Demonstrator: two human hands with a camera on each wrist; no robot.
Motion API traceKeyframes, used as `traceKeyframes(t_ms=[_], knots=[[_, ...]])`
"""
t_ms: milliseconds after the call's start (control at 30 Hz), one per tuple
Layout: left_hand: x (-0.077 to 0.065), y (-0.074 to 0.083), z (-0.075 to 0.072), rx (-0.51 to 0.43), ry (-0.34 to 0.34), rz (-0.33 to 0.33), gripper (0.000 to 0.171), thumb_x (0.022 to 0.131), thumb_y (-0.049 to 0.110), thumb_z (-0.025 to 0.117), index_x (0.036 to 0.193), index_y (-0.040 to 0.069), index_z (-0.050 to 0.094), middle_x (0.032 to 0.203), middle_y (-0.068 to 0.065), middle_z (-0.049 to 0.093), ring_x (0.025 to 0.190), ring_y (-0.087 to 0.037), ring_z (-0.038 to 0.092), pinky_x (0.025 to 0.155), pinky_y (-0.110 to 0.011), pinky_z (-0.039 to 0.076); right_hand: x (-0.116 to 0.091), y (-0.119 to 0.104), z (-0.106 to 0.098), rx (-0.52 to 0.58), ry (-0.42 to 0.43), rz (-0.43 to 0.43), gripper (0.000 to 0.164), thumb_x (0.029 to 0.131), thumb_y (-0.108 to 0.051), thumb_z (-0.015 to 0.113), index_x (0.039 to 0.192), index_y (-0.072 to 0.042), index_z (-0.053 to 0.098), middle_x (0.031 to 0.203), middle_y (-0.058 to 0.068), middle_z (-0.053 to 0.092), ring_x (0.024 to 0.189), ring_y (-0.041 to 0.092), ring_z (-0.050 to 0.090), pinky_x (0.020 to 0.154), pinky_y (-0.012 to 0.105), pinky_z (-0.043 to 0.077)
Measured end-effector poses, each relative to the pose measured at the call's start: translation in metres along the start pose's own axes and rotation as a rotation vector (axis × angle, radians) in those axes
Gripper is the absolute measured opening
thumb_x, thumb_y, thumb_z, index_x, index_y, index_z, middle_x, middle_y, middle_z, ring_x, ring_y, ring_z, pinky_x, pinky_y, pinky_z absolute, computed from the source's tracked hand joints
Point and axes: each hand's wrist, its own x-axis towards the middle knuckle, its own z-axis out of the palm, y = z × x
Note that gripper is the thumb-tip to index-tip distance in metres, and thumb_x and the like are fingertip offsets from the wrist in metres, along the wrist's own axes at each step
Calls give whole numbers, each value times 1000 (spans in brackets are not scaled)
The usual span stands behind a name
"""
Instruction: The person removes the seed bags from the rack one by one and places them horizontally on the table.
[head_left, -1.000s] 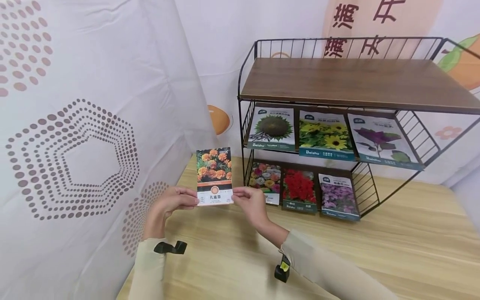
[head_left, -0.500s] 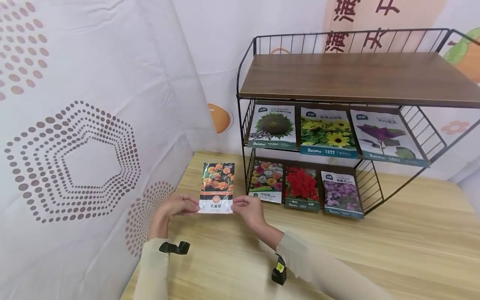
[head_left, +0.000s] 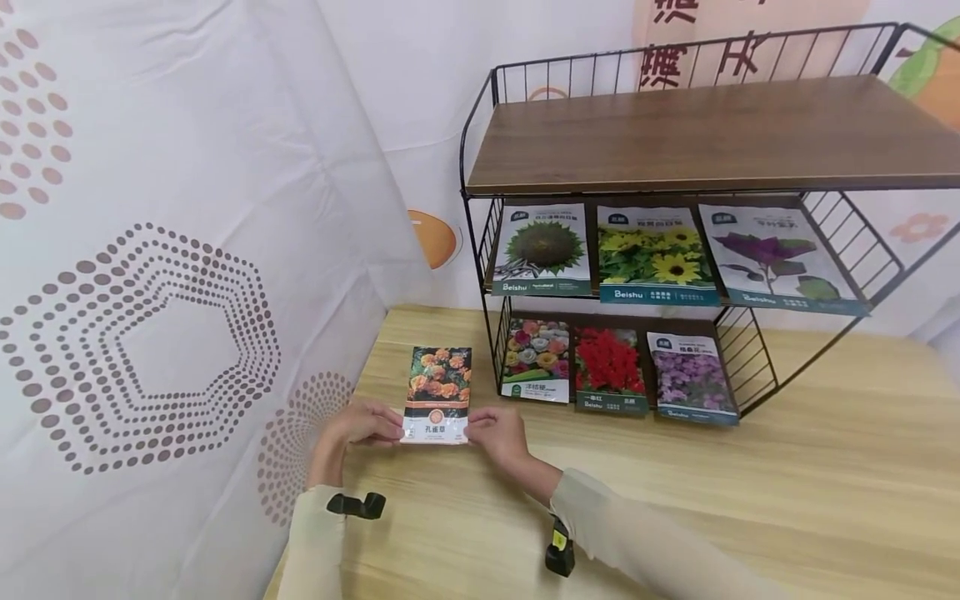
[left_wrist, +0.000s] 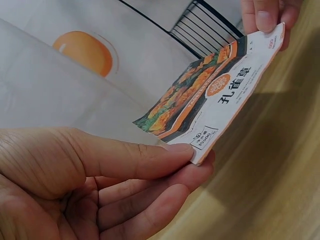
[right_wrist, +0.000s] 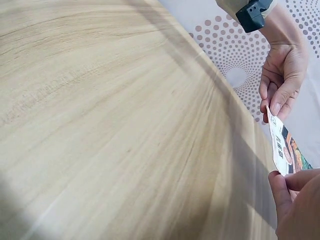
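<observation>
Between my two hands is a seed packet [head_left: 437, 396] with orange marigolds printed above a white lower band. My left hand [head_left: 369, 422] pinches its lower left corner, thumb on the printed face and fingers beneath, as the left wrist view shows of the packet [left_wrist: 215, 95]. At the lower right corner, my right hand [head_left: 500, 433] pinches it between thumb and fingers. The packet is held close over the wooden table [head_left: 450, 517], left of the rack; in the right wrist view its shadow falls on the wood.
A black wire rack [head_left: 487, 333] with a brown top board [head_left: 712, 133] stands to the right. Its middle tier bears a sunflower packet [head_left: 543, 250] and two others; three more, including a red-flower packet [head_left: 609, 367], lie on the bottom tier. A patterned white curtain [head_left: 315, 208] borders the left side.
Both hands have lowered the marigold packet toward the table and nearer to me, and it now appears flatter. The head view has shifted slightly. Both hands keep their pinch.
</observation>
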Motion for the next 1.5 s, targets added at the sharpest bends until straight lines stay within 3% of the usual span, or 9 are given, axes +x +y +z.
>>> traceKeyframes(t_ms=[333,700,967,1233,1500], knots=[[8,-9,8,11,-108,-11,22,86,-7,73,107,-13,70,81,-8,76,70,-12,72,68,-25,66,-4,10,-1,-30,13,34,18,75,15,76,92,14,71,86,26,75,70,18,74,64,28,66],[6,-16,7,54,-96,-58,20,83,-7,75,103,-10,72,80,-10,76,71,-16,74,66,-26,66,-10,17,4,-12,-28,74,17,76,16,76,93,14,70,84,25,75,66,15,73,64,29,66],[10,-16,2,102,-127,-78,20,82,-7,76,101,-10,73,80,-11,76,68,-14,73,65,-26,66,-12,19,8,12,-43,72,18,74,17,75,91,15,70,83,26,75,66,20,74,64,32,67],[10,-19,3,111,-122,-95,17,82,-8,76,98,-9,73,80,-13,77,68,-17,75,65,-27,66,-15,21,9,26,-72,90,18,74,16,76,92,15,69,83,27,75,63,14,71,63,31,67],[8,-20,2,131,-132,-113,16,82,-8,76,98,-9,73,79,-13,77,67,-15,74,63,-26,66,-16,25,10,-27,-94,98,15,76,12,76,90,13,71,80,22,76,60,9,68,59,26,65]])
